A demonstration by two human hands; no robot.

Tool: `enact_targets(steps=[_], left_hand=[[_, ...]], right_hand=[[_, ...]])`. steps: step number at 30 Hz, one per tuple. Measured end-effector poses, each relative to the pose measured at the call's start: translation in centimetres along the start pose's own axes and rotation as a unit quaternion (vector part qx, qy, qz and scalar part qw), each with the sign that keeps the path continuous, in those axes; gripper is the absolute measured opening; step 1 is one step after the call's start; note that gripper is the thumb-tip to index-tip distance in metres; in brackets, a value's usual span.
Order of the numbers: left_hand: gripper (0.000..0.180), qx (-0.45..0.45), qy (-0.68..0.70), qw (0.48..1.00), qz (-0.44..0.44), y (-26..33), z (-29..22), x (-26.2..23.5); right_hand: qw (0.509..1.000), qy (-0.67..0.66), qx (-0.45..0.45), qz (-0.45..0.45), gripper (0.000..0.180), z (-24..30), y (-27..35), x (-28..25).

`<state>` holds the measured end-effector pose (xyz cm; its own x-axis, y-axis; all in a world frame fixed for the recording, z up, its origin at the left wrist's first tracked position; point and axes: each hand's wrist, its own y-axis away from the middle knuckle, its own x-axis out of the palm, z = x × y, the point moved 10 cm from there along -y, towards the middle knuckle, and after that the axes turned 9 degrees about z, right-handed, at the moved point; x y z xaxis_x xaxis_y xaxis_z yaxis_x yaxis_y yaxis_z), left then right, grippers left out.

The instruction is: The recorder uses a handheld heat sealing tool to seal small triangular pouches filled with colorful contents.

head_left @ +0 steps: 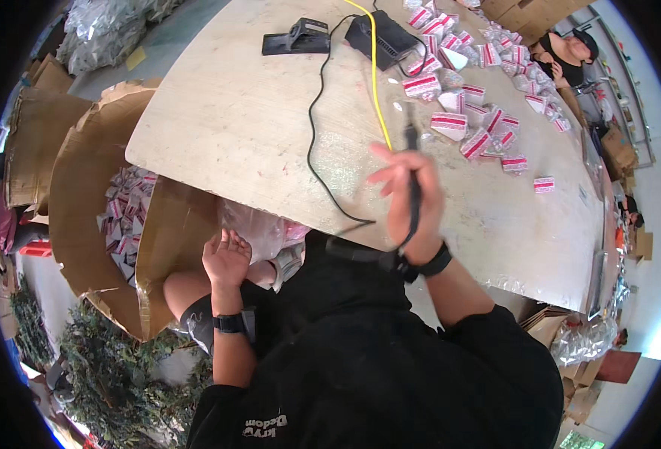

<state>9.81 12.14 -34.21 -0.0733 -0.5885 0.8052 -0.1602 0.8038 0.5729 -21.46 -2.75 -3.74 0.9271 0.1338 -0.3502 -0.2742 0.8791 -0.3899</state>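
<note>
My right hand point(413, 198), somewhat blurred, is over the tabletop with a black soldering iron point(411, 141) in its grip. The iron's tip end points toward the far side, where small clear-wrapped packets point(449, 125) with white and pink-red labels lie scattered. My left hand point(228, 258) is off the table's near edge, palm up, its fingers loosely spread and nothing in it. Beside it is a large cardboard box point(83, 217), partly filled with similar white and red packets point(130, 209).
A black iron stand point(308, 36) and a black power unit point(381, 39) sit at the table's point(241, 97) far side. A black cord point(313, 135) and yellow cable point(375, 82) cross the surface. Another person point(566, 56) is at the far right. Green artificial branches point(121, 374) lie lower left.
</note>
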Motion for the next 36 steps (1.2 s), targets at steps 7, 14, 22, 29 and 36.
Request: enact_targets(steps=[7,14,22,29,36], left_hand=[[0.022,0.036,-0.028,0.999,-0.03,-1.9,-1.8,-1.3],[0.028,-0.023,-0.071,0.995,-0.066,-4.5,-0.1,-5.1],[0.029,-0.022,-0.177,0.98,-0.089,-5.1,-0.3,-6.7],[0.03,-0.062,-0.133,0.986,-0.083,-5.6,1.3,-6.5],[0.028,-0.065,-0.137,0.985,-0.077,-5.5,1.4,-6.5]], right_hand=[[0.89,0.449,-0.027,-0.082,0.048,-10.1,-4.5,-13.4],[0.838,0.518,0.172,0.02,0.077,-19.2,-7.1,-17.9],[0.872,0.471,0.132,0.024,0.083,-20.4,-7.9,-17.8],[0.866,0.485,0.119,-0.028,0.083,-20.1,-5.9,-17.3],[0.862,0.495,0.101,-0.048,0.077,-19.3,-5.2,-15.9]])
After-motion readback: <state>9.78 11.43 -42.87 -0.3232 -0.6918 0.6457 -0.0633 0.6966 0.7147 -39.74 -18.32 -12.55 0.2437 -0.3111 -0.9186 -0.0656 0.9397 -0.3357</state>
